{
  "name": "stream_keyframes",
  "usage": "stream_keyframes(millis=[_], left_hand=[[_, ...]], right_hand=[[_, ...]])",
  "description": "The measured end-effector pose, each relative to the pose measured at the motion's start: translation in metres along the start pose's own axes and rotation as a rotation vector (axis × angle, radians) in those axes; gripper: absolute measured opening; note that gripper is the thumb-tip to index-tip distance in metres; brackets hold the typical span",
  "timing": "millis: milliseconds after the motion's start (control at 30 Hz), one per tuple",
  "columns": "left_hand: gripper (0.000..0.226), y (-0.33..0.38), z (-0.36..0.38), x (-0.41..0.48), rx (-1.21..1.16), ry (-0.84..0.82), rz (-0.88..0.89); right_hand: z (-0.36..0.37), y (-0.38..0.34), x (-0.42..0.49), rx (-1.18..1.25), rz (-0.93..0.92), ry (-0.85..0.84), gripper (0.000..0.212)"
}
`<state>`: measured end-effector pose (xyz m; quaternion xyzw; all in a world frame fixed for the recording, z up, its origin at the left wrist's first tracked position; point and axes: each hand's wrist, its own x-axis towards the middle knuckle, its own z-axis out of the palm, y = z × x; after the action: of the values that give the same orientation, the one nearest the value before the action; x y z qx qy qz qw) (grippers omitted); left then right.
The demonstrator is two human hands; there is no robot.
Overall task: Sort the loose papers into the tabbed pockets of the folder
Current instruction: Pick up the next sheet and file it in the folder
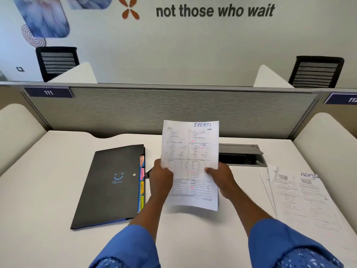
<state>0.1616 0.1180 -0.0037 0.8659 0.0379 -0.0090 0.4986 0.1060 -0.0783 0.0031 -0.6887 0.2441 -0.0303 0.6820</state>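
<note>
White and printed, the sheet (190, 151) is held by both of my hands. My left hand (161, 176) pinches its left edge, thumb on the printed face and fingers behind. My right hand (219, 177) pinches its right side the same way. The sheet stands upright above the worktop (48, 171), facing me, with SPORTS handwritten in blue at its top right corner.

Just left of my left hand lies the black folder (110, 182), closed and flat on the worktop, with a smiling-face mark on its cover. Coloured tabs (142, 182) stick out along its right edge; the lowest reads SPORTS and the one above it HR.

To my right, well apart from the folder, the other loose papers (301, 200) lie fanned on the worktop, the top one marked ADMIN. Behind the sheet a grey cable box (241, 153) is set into the worktop with its lid raised, and a grey partition (173, 109) closes the far edge.
</note>
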Motion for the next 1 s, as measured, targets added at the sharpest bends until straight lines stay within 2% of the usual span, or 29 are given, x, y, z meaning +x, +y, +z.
stream_keyframes(millis=[133, 267, 333, 433, 600, 1000], left_hand=[[0.027, -0.018, -0.005, 0.001, -0.005, -0.012, -0.108], [0.038, -0.033, -0.012, 0.000, 0.053, -0.023, -0.107], [0.039, -0.042, -0.015, -0.001, 0.123, -0.062, -0.075], [0.022, -0.051, -0.026, -0.004, 0.269, -0.079, -0.054], [0.026, -0.082, -0.048, -0.002, 0.616, -0.015, 0.012], [0.029, -0.108, -0.061, 0.007, 0.770, -0.144, -0.012]], right_hand=[[0.006, 0.014, -0.002, 0.083, 0.152, -0.117, 0.026], [0.016, 0.027, -0.004, -0.014, 0.237, -0.163, 0.032], [0.021, 0.030, -0.004, -0.057, 0.250, -0.147, 0.035], [0.026, 0.032, -0.004, -0.071, 0.269, -0.141, 0.034], [0.039, 0.035, -0.006, -0.047, 0.260, -0.169, 0.033], [0.050, 0.049, -0.006, 0.042, 0.294, -0.115, 0.038]])
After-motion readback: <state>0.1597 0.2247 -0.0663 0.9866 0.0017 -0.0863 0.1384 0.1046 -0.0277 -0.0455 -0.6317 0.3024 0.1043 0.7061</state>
